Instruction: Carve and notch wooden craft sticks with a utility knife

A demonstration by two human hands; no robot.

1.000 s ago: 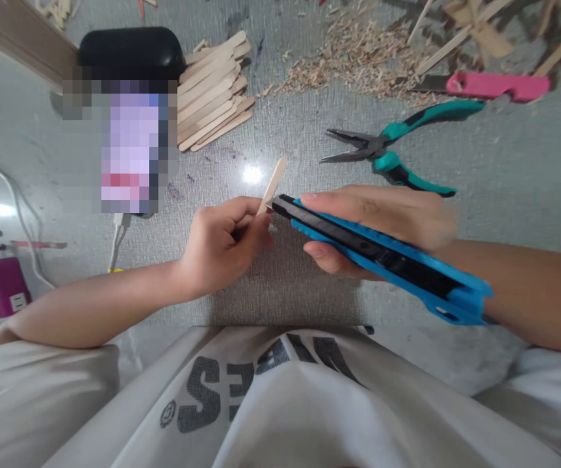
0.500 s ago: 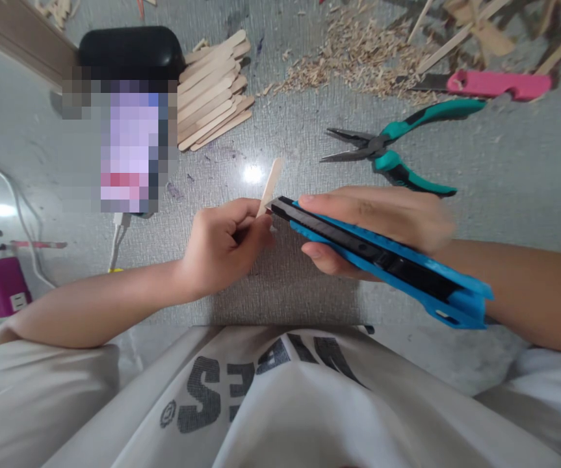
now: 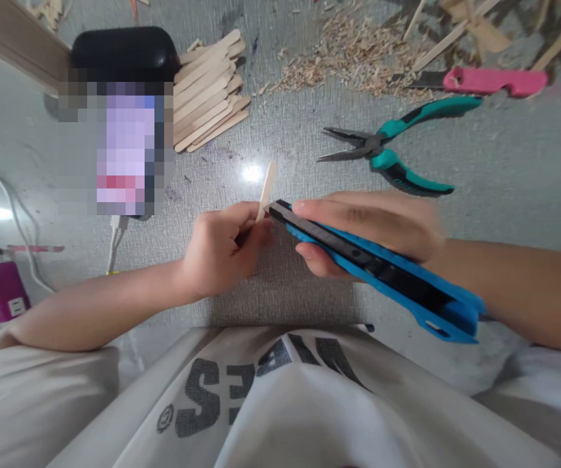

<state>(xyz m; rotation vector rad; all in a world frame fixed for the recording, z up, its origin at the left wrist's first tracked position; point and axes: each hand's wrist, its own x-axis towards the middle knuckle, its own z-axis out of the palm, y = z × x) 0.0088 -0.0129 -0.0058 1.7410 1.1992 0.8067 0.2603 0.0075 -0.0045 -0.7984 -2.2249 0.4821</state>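
Pinched between the thumb and fingers of my left hand [image 3: 226, 250] is a pale wooden craft stick [image 3: 268, 185], its rounded far end pointing away from me. My fingers hide its near end. My right hand [image 3: 372, 231] is closed around a blue utility knife [image 3: 378, 270] that slants down to the right. The knife's tip meets the stick's right edge just above my left thumb, though whether the blade cuts into the wood I cannot tell.
Beyond my hands lie teal-handled pliers [image 3: 372, 144] with jaws apart, a pink cutter [image 3: 497, 81], wood shavings [image 3: 343, 55] and a stack of craft sticks [image 3: 212, 97]. Left are a black case [image 3: 124, 53], a blurred phone [image 3: 127, 153] on a cable and a purple adapter [image 3: 2, 292].
The knife's rear end has swung slightly toward me, and my right hand has shifted a little left. The stick stands a bit more upright. The whole view has drifted slightly.
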